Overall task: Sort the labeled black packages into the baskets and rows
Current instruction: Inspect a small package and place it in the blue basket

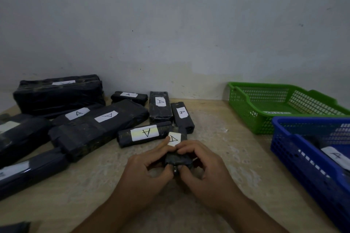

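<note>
Your two hands meet low over the counter (246, 166) and share one small black package (178, 160). Your left hand (145, 168) takes it from its left side and your right hand (206, 164) from its right. The fingers (186, 149) of both are curled round the wrapping, with the thumbs pinching its near end. I cannot tell whether the package rests on the counter or is lifted off it. Its white label (174, 139), marked A, shows just past your fingertips.

Far to the left of the fingers, a long package (28, 174) lies at a slant, partly out of view. Well to the right of the fingers stands the blue basket (295, 149), and a labeled package (333, 155) marked A lies inside it.

Just beyond the fingers and a little left, a slim package (125, 138) lies crosswise, its A label tinted yellow. To the left of it sits a broad flat package (85, 134), also marked A, and a bulky package (20, 138) lies past that at the left edge of view.

Straight beyond the fingers, two upright-lying packages point away from you side by side: a narrow package (186, 125) and a wider package (160, 111), each marked A.

Beyond the blue basket and close against it is the green basket (244, 111), with a white slip (276, 112) on its floor.

Farthest away, left of the fingers, a short package (129, 96) marked A and a thick block (58, 96) lie near the wall (170, 24).
</note>
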A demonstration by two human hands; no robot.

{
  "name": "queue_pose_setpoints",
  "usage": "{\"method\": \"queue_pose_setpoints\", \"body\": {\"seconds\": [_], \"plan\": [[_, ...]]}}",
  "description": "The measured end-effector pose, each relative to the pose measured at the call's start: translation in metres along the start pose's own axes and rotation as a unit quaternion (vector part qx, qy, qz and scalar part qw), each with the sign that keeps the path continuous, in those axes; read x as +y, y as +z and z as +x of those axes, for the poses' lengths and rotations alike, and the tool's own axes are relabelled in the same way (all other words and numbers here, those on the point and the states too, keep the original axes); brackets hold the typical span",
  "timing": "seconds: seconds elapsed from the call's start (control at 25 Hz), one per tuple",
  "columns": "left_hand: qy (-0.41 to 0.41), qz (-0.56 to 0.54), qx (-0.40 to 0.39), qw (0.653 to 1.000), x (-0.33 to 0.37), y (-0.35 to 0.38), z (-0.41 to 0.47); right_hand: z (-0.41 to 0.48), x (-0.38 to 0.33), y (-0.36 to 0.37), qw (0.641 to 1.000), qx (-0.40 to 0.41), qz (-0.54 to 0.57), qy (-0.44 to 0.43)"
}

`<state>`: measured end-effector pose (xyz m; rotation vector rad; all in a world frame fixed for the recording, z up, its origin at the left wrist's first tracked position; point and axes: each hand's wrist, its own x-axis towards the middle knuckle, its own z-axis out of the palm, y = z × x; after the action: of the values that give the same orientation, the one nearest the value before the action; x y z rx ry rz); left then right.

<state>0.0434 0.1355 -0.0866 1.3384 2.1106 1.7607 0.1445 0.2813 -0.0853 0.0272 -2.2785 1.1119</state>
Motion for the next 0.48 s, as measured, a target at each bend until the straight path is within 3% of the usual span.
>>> {"method": "queue_pose_setpoints", "body": {"seconds": [0.12,0.24,0.36,0.48], "plan": [[-0.002,-0.029,-0.001,1.0,0.0,0.001,0.0,0.001,0.002,-0.004,1.0,-0.023,-0.013,-0.001],[-0.025,-0.128,0.018,0.991,-0.002,0.0,0.002,0.004,0.003,-0.008,0.985,0.05,0.125,0.106],[-0.024,-0.179,0.054,0.982,-0.003,-0.006,0.004,0.015,0.005,-0.012,0.912,0.178,0.27,0.253],[-0.048,-0.251,0.08,0.963,-0.007,-0.011,0.006,0.021,0.009,-0.022,0.854,0.206,0.366,0.306]]}}
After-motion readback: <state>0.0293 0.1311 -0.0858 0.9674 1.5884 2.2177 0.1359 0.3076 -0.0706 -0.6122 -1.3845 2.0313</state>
